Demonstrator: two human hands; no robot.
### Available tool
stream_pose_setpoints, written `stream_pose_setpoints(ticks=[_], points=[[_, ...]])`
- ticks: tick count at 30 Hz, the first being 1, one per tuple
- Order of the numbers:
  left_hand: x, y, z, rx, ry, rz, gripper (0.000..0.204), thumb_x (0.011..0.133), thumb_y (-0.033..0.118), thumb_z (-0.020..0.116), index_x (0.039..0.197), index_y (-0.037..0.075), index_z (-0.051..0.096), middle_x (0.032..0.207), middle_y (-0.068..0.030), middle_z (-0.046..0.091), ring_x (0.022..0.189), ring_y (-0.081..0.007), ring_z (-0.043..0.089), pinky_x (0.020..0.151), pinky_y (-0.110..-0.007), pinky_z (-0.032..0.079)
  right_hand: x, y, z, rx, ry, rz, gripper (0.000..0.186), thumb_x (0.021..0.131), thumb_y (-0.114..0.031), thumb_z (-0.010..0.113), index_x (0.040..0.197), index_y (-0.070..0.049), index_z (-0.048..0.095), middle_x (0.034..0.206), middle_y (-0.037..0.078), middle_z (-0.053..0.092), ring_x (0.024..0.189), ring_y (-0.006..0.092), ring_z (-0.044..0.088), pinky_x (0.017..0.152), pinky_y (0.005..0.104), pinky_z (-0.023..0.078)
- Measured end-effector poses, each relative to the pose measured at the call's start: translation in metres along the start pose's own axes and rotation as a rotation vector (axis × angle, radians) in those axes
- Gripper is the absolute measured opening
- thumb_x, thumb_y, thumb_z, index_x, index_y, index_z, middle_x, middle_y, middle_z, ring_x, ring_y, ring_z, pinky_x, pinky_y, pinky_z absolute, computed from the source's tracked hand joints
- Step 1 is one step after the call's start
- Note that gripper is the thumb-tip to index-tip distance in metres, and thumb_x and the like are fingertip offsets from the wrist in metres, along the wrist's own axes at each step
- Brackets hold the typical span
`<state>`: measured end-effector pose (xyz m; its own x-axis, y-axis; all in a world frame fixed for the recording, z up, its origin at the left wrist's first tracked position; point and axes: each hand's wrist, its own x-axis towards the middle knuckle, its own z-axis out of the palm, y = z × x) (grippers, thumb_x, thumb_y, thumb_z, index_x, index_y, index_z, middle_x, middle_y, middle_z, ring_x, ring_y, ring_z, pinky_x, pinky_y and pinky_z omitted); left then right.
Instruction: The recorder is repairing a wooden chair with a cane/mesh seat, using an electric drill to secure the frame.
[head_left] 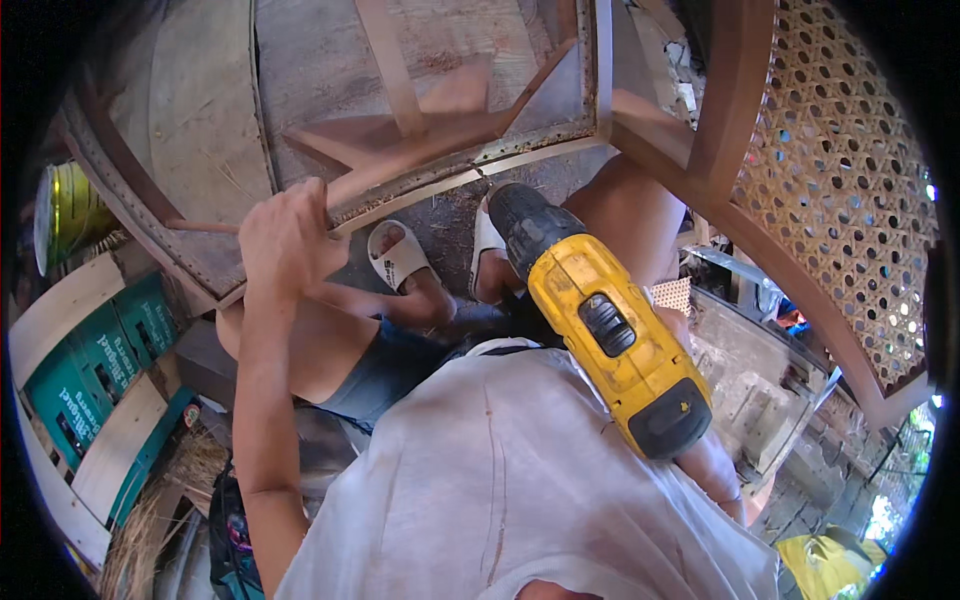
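A wooden chair frame [603, 70] with a row of small holes along its inner edge lies in front of me. My left hand [288, 238] is wrapped round its near rail, left of the middle. A yellow and black cordless drill [590, 290] slants across my lap, its thin bit pointing at the near rail. The bit's tip meets or nearly meets the row of holes; I cannot tell which. My right hand [674, 326] holds the drill from below, with most of its fingers hidden behind the body.
A woven cane panel [835, 190] in a wooden frame stands at the right. Green crates with pale slats [85, 310] and a yellow can [75, 215] are at the left. Wooden boards [760, 365] lie at the right. My sandalled feet [405, 260] rest below the rail.
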<state>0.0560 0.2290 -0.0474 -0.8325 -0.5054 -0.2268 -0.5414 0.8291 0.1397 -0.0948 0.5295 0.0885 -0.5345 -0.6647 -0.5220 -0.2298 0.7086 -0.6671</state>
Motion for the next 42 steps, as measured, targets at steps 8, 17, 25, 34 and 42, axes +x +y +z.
stream_pose_setpoints(ticks=[8, 17, 25, 34, 42], points=[[-0.002, -0.002, 0.002, -0.03, 0.029, 0.033, 0.029, 0.073, 0.023, 0.075, 0.093, 0.009, 0.06, 0.087, -0.0141, 0.068, 0.088, -0.0393, 0.066, 0.074, -0.05, 0.052, 0.004, -0.014, 0.003, -0.036, -0.001, 0.068, 0.029, 0.085, -0.017, 0.073, 0.108, -0.006, 0.059, 0.083, 0.017, 0.067, 0.08, 0.0349, 0.07, 0.07, 0.0378, 0.052], [-0.003, -0.005, 0.007, -0.041, 0.043, 0.021, 0.029, 0.073, 0.022, 0.075, 0.091, 0.009, 0.058, 0.088, -0.0137, 0.067, 0.088, -0.0391, 0.066, 0.074, -0.048, 0.051, 0.01, -0.021, 0.002, -0.147, -0.02, 0.12, 0.032, 0.084, -0.017, 0.072, 0.11, -0.007, 0.058, 0.083, 0.02, 0.065, 0.083, 0.0374, 0.068, 0.07, 0.04, 0.051], [-0.004, -0.008, 0.008, 0.005, 0.097, 0.088, 0.029, 0.07, 0.022, 0.073, 0.09, 0.01, 0.057, 0.082, -0.0093, 0.065, 0.081, -0.032, 0.066, 0.071, -0.043, 0.049, 0.017, -0.024, 0.0, -0.209, -0.041, 0.148, 0.033, 0.085, -0.017, 0.072, 0.114, -0.008, 0.059, 0.085, 0.019, 0.067, 0.083, 0.0365, 0.068, 0.072, 0.0394, 0.052], [-0.004, -0.007, 0.007, -0.013, -0.009, 0.031, 0.041, 0.07, 0.023, 0.079, 0.103, 0.011, 0.056, 0.094, -0.0114, 0.065, 0.094, -0.0355, 0.065, 0.077, -0.046, 0.05, 0.03, -0.029, -0.001, -0.11, -0.047, 0.144, 0.026, 0.086, -0.017, 0.071, 0.107, -0.008, 0.06, 0.081, 0.015, 0.066, 0.077, 0.03, 0.069, 0.069, 0.0369, 0.051], [-0.004, -0.004, 0.007, -0.017, 0.005, 0.028, 0.044, 0.07, 0.022, 0.079, 0.106, 0.011, 0.057, 0.096, -0.0116, 0.066, 0.096, -0.0357, 0.065, 0.078, -0.045, 0.05, 0.033, -0.022, 0.004, -0.162, -0.003, 0.116, 0.018, 0.089, -0.016, 0.066, 0.102, -0.008, 0.057, 0.079, 0.015, 0.064, 0.072, 0.028, 0.065, 0.066, 0.0367, 0.048]])
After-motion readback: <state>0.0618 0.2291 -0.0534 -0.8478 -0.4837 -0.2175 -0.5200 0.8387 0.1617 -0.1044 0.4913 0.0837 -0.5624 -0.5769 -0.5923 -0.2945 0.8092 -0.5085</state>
